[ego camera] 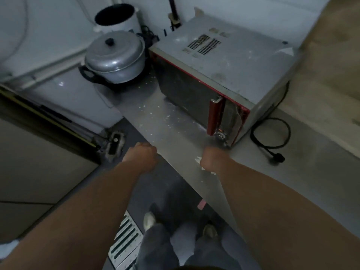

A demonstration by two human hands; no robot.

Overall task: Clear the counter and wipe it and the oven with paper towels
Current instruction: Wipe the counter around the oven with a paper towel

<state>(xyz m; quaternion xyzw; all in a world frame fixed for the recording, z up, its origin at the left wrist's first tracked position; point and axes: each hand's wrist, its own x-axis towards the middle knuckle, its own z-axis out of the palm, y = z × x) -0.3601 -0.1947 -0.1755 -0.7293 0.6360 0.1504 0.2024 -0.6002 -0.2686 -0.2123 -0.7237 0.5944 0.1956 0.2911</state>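
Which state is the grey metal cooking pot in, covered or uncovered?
Covered. The grey metal cooking pot wears its domed lid with black knob, seated level on the rim.

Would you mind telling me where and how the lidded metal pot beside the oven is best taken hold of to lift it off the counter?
Probably by its two dark side handles. One loop handle juts toward the near left of the lidded pot; the opposite one is hidden, so reach round the far right, next to the oven. The lid knob would likely lift only the lid. Come from above with both hands.
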